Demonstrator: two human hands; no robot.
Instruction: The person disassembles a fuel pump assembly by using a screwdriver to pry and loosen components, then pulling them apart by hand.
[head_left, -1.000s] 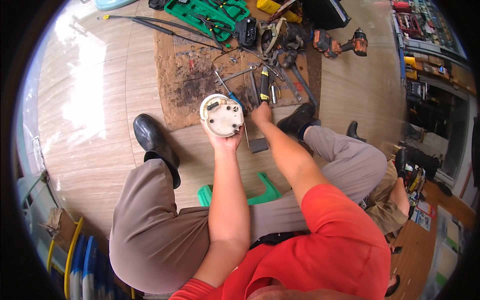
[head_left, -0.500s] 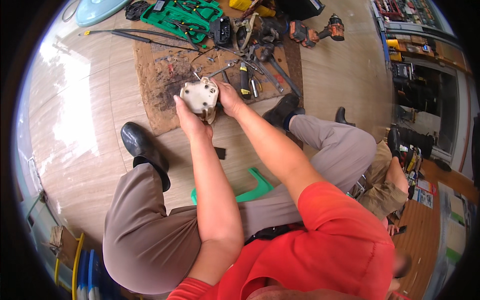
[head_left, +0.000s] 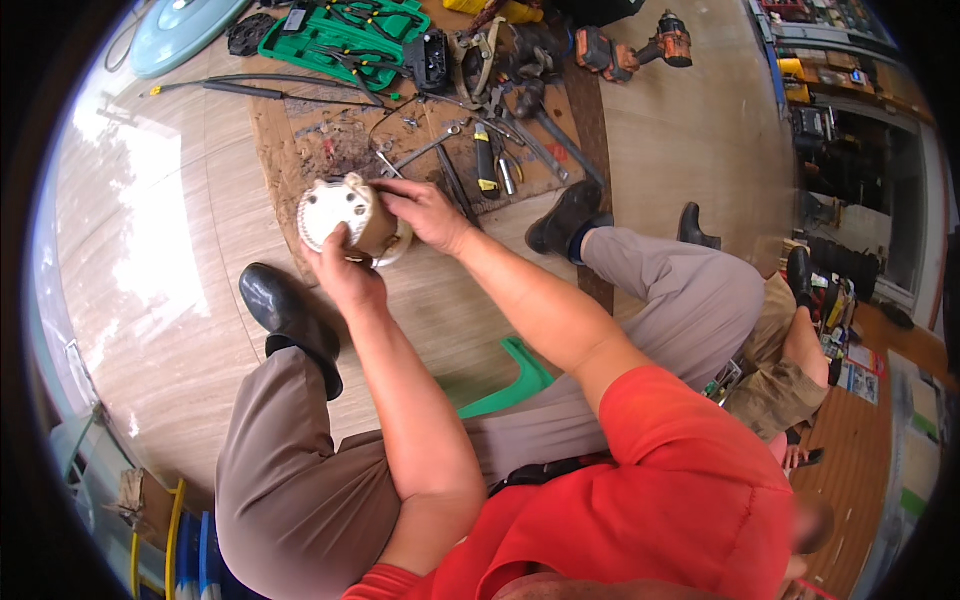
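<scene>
A cream-coloured rounded housing [head_left: 335, 212] with dark holes in its pale face is held up over the near left edge of a stained cardboard sheet [head_left: 300, 135]. My left hand [head_left: 347, 270] grips its lower side, the thumb lying on the holed face. On the other side my right hand [head_left: 428, 214] has its fingers against the housing's edge. Part of the housing is hidden behind my fingers, and it is slightly blurred. Just beyond it on the cardboard lie a spanner [head_left: 430, 147] and a dark bar [head_left: 457, 185].
Beyond are a yellow-and-black utility knife [head_left: 486, 160], a hammer [head_left: 555, 130], a green tool case [head_left: 345, 38] with pliers and an orange-black power drill [head_left: 635, 50]. A green curved piece [head_left: 510, 380] lies by my legs. Another person's leg [head_left: 785, 400] is at right.
Both hands have carried the housing left and slightly down. It has turned, so its side now shows towards my right hand. My left thumb has moved onto its face.
</scene>
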